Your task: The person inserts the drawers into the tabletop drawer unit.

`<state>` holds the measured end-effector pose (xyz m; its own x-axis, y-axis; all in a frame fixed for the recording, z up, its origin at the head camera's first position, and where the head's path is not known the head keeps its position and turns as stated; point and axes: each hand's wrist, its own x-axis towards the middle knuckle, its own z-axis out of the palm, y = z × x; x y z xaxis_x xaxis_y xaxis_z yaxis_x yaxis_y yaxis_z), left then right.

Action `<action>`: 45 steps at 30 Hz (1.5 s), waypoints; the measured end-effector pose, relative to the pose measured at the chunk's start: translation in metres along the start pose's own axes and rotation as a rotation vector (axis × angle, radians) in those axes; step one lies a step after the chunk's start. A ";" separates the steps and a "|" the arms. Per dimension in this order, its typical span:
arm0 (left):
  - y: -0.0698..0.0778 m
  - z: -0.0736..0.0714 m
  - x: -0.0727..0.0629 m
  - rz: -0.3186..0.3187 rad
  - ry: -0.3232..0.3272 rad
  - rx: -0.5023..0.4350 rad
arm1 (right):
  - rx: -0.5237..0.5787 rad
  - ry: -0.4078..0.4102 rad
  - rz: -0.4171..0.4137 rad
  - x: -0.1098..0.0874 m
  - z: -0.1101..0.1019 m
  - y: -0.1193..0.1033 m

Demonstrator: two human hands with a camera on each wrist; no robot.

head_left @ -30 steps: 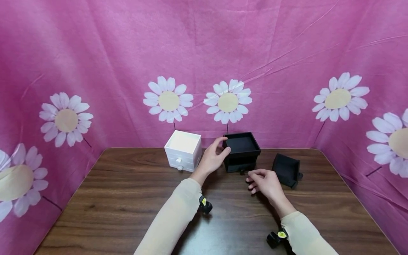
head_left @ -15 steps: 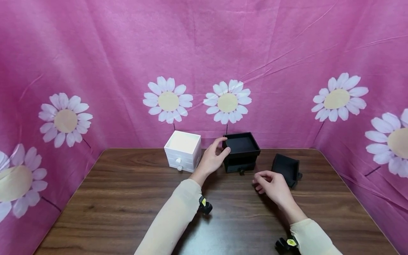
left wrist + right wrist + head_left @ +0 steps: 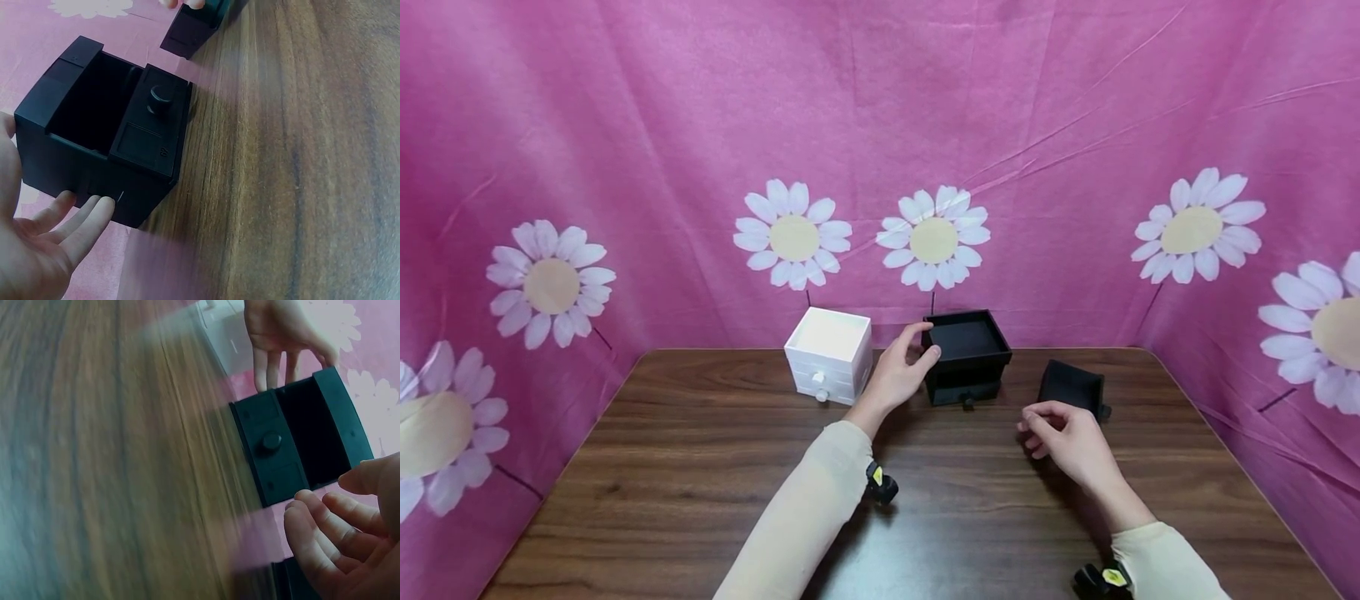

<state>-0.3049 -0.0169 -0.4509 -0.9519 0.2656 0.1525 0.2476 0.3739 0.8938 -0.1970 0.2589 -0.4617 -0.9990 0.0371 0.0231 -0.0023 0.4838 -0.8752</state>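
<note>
A small black drawer box (image 3: 967, 360) stands near the back of the table. Its upper slot gapes in both wrist views, while the lower drawer, with its round knob (image 3: 160, 99), sits in place. My left hand (image 3: 895, 371) rests on the box's left side, fingertips (image 3: 103, 206) touching the wall and thumb near the top. To the box's right hovers my right hand (image 3: 1067, 437), fingers loosely bent and holding nothing. Just beyond it lies a loose black drawer (image 3: 1070, 385), partly hidden by that hand in the head view.
A white drawer box (image 3: 842, 375) with knobs stands left of the black one, close to my left wrist. Behind the wooden table (image 3: 715, 467) hangs a pink cloth (image 3: 1045, 100) printed with daisies. Dark wrist cameras (image 3: 882, 485) are strapped to both arms.
My right hand has moved right, away from the black box's lower knob and toward the loose drawer. The left hand and both boxes stay in place.
</note>
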 end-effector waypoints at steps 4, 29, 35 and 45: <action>-0.001 0.001 0.000 -0.002 0.004 -0.005 | 0.016 0.012 0.002 0.000 -0.007 0.004; 0.000 0.000 -0.001 0.017 0.011 -0.012 | 0.050 0.115 0.005 -0.005 -0.052 0.021; -0.001 0.000 -0.001 0.020 0.016 -0.016 | 0.024 0.139 0.013 -0.005 -0.063 0.027; -0.001 0.001 0.000 0.026 0.010 -0.016 | 0.035 0.177 0.018 -0.007 -0.073 0.041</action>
<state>-0.3048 -0.0167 -0.4523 -0.9470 0.2659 0.1800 0.2694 0.3530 0.8960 -0.1866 0.3423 -0.4630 -0.9757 0.2001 0.0894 0.0106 0.4506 -0.8927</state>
